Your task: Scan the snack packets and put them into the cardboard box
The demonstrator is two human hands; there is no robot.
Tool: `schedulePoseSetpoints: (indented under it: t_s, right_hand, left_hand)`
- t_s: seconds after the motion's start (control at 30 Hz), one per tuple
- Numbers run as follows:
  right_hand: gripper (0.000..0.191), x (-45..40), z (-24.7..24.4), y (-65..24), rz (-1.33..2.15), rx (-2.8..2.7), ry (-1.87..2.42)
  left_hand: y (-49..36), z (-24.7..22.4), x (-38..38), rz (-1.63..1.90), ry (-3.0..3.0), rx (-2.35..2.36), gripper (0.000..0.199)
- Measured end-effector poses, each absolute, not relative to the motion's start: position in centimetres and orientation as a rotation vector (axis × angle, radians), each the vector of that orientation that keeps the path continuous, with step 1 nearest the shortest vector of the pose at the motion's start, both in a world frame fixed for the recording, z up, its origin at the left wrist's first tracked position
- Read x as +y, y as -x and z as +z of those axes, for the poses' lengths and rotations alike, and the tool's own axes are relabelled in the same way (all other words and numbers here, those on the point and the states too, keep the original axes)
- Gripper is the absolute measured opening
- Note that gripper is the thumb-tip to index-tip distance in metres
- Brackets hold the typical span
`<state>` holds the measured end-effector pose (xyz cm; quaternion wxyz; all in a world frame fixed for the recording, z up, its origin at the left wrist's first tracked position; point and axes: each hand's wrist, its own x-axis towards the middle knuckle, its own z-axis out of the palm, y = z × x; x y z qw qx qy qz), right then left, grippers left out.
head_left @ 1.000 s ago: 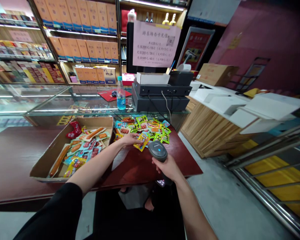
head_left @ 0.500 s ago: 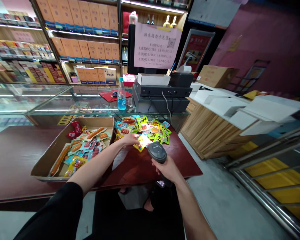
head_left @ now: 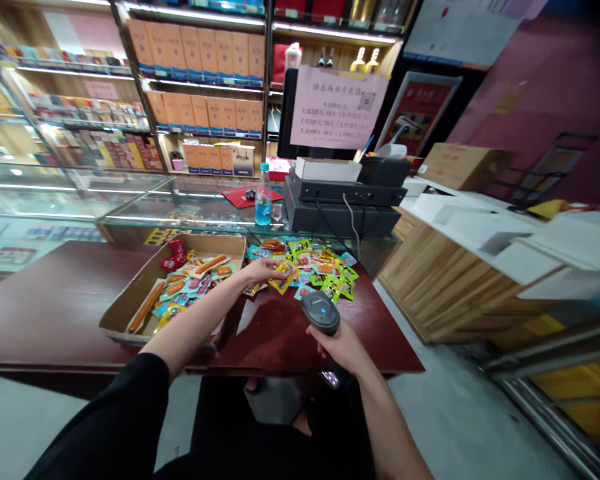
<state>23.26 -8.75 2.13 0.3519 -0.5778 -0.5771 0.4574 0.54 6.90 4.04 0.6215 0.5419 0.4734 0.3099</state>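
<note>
My left hand (head_left: pixel 261 272) pinches a small yellow snack packet (head_left: pixel 283 277) at the near edge of a pile. In my right hand (head_left: pixel 341 343) is a grey barcode scanner (head_left: pixel 321 311), its head turned toward the packets and a small blue light showing on top. The loose pile of snack packets (head_left: pixel 333 288), green, blue and yellow, lies on the dark red table (head_left: pixel 280 333). Left of it, partly behind my left forearm, stands an open cardboard box (head_left: pixel 116 310) of packaged sausages (head_left: pixel 147 307) and other small packets.
Behind the pile, a glass counter (head_left: pixel 205 217) carries a bottle of blue drink (head_left: pixel 263 200), a black cash drawer (head_left: pixel 340 217) and a monitor with a pink paper sign (head_left: pixel 337 107). Shelves of orange boxes (head_left: pixel 200 57) stand farther back. At right is a wooden cabinet (head_left: pixel 425 273).
The view has swung slightly left, so the scene sits farther right. The bright scanner light on the yellow packet is gone, and a blue light shows on the scanner. Both hands keep their hold.
</note>
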Motion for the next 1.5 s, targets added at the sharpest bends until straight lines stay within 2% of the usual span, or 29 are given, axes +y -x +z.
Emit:
schedulePoseSetpoints:
  t_s: [0.3, 0.47, 0.63, 1.07, 1.33, 1.5]
  right_hand:
    - [0.029, -6.7, 0.8, -21.3, 1.218, -1.644, 1.415]
    - [0.027, -6.6, 1.3, -20.5, 1.220, -1.652, 1.355]
    - [0.027, -6.8, 1.0, -21.8, 1.193, -1.625, 1.409]
    - [0.030, -9.7, 2.6, -27.1, 1.120, -1.378, 1.572]
    - [0.029, -10.5, 2.0, -28.3, 1.068, -1.346, 1.640]
    - [0.028, -10.4, 1.7, -28.3, 1.075, -1.330, 1.649]
  left_hand:
    - [15.4, 9.4, 4.9, 0.946, -1.257, 1.430, 0.062]
    - [18.4, 10.5, 4.2, 1.030, -1.177, 1.452, 0.059]
    - [14.6, 10.3, 5.1, 0.990, -1.229, 1.415, 0.061]
    - [-3.6, 5.6, 7.5, 0.590, -1.489, 1.148, 0.058]
    - [-7.4, 1.5, 8.4, 0.466, -1.772, 1.034, 0.047]
    - [-7.5, -0.7, 8.0, 0.468, -2.229, 1.009, 0.056]
